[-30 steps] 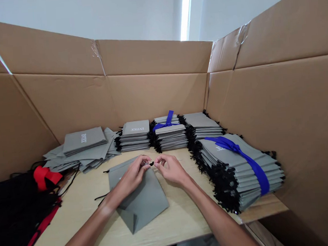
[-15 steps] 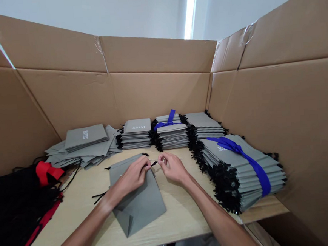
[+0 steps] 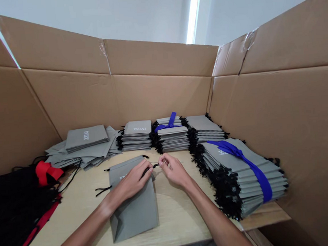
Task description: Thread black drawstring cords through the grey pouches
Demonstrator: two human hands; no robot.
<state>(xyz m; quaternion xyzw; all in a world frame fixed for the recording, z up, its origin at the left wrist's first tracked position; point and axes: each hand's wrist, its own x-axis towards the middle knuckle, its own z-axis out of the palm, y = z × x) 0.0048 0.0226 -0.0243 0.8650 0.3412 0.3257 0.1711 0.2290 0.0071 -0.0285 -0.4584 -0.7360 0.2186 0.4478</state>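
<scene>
A grey pouch (image 3: 137, 216) with printed white letters and black cord ends lies flat on the table before me. My left hand (image 3: 137, 178) rests across its upper right part, thumb and fingers closed on a short black cord (image 3: 155, 165) at the pouch's right edge. Whether the pouch's cloth is pinched too, I cannot tell. Just right of the cord, my right hand (image 3: 171, 168) pinches a thin needle-like wire (image 3: 179, 162), which sticks out past the fingers. A loose black cord end (image 3: 103, 190) lies left of the pouch.
Stacked grey pouches (image 3: 138, 134) with black cords line the back; a blue ribbon (image 3: 170, 125) ties one stack. A larger ribbon-tied bundle (image 3: 255, 169) sits right. Loose grey pouches (image 3: 87, 140) lie back left, black cords (image 3: 19, 202) with red ribbon far left. Cardboard walls (image 3: 162, 96) surround the table.
The pouch has turned, its lower end swinging to the left. My left hand's fingers have shifted slightly on the cord; my right hand has barely moved.
</scene>
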